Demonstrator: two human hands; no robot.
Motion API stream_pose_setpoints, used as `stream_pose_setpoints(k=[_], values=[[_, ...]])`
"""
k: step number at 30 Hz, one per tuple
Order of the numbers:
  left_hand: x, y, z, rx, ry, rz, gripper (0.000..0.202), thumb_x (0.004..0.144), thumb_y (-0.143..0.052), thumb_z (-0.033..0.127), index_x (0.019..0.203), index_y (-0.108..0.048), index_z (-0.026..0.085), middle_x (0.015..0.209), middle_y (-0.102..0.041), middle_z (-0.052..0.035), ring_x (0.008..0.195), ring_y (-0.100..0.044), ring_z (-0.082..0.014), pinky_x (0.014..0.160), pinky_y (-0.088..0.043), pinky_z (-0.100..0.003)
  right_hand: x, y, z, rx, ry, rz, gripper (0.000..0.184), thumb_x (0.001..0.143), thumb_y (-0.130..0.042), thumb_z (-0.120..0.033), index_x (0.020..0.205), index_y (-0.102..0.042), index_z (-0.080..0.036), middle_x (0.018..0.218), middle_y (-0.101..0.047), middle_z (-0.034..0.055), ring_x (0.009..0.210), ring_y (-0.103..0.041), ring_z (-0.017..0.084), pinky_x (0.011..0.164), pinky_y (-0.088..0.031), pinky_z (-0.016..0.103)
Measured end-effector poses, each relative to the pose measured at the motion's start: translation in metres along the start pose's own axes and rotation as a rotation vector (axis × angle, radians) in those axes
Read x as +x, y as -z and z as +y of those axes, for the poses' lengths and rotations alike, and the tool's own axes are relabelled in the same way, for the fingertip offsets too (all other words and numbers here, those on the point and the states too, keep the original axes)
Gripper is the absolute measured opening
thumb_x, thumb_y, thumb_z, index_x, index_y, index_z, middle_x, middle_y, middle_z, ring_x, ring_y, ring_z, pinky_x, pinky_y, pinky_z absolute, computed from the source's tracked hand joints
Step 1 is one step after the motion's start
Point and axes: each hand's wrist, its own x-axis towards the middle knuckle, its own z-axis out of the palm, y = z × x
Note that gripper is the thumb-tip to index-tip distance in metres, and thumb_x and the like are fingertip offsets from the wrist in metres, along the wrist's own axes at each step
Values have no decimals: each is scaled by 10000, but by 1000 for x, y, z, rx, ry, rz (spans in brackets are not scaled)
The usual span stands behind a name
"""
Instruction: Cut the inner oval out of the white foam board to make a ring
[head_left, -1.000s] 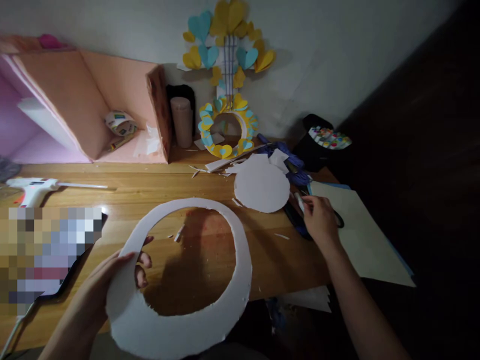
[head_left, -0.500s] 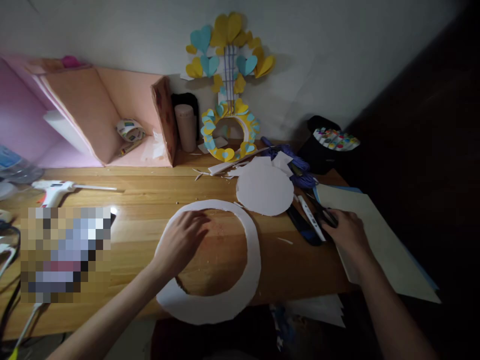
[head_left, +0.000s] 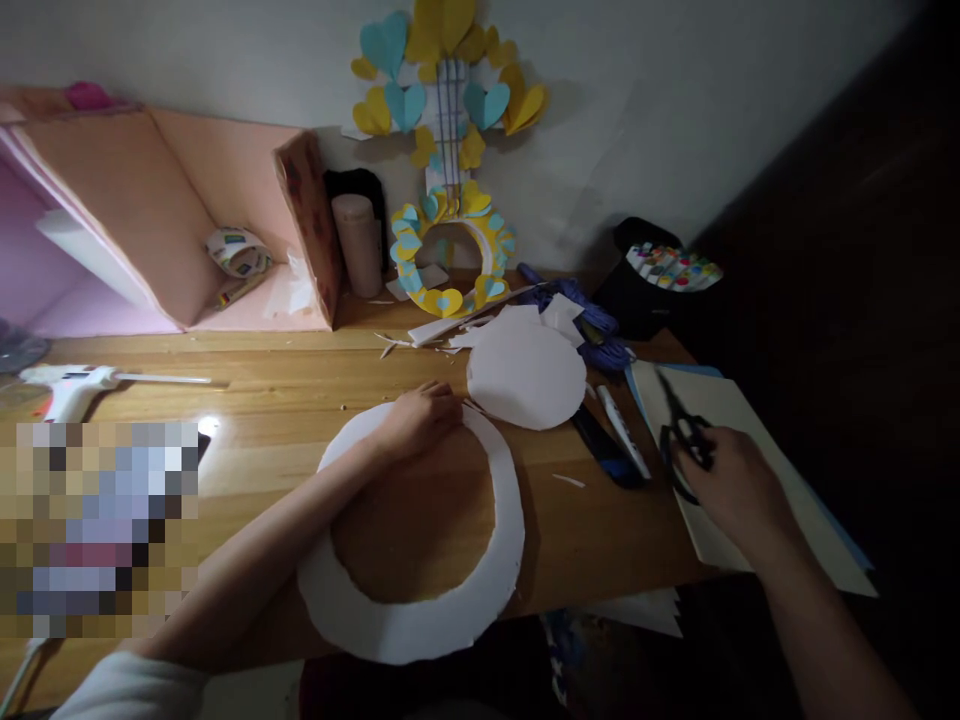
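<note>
A white cardboard ring (head_left: 506, 520) lies flat on the wooden table, its lower edge reaching past the front. My left hand (head_left: 421, 420) is on the top of the ring, fingers curled together over its band; the fingertips are partly hidden. My right hand (head_left: 739, 490) holds black-handled scissors (head_left: 688, 435) above the cream paper sheet, blades pointing away and up. Just beyond the ring is a white cardboard disc (head_left: 525, 378). A white pen (head_left: 624, 432) and a dark blue-and-black tool (head_left: 607, 450) lie between the disc and the scissors.
Behind the disc are paper scraps (head_left: 431, 330) and purple cord (head_left: 604, 355). A heart-covered paper decoration (head_left: 450, 300) leans on the wall. Cream and blue sheets (head_left: 780, 500) overhang the right edge. A marker case (head_left: 667, 290), pink box (head_left: 247, 180) and glue gun (head_left: 75, 385) stand around.
My right hand has lifted the scissors and drawn them right and back over the cream sheet. My left hand has slid right along the ring's top, its fingers closing.
</note>
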Motion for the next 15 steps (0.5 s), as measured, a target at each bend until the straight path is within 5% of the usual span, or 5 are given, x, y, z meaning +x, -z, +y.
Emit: stream_pose_setpoints(k=[3, 7, 15], values=[[1, -2, -2, -52, -4, 14, 211, 902, -446, 208, 816, -637, 180, 879, -577, -52, 840, -532, -174, 734, -426, -284, -13, -7, -51, 155, 343, -222, 222, 842, -489, -448, 875, -495, -229, 925, -585, 91, 801, -621, 244, 635, -480, 332], [2, 0, -2, -100, -18, 15, 192, 900, -457, 204, 824, -631, 177, 877, -571, -51, 843, -528, -173, 741, -427, -281, -17, -22, -108, -66, 573, -314, 341, 809, -576, -488, 981, -517, -199, 993, -535, 105, 776, -624, 244, 575, -464, 313], [1, 0, -4, -155, -21, 24, 212, 924, -441, 238, 846, -627, 172, 881, -563, -56, 830, -529, -180, 737, -423, -292, -4, -29, -130, -235, 751, -364, 314, 800, -617, -428, 969, -525, -180, 963, -517, 88, 724, -626, 233, 553, -434, 301]])
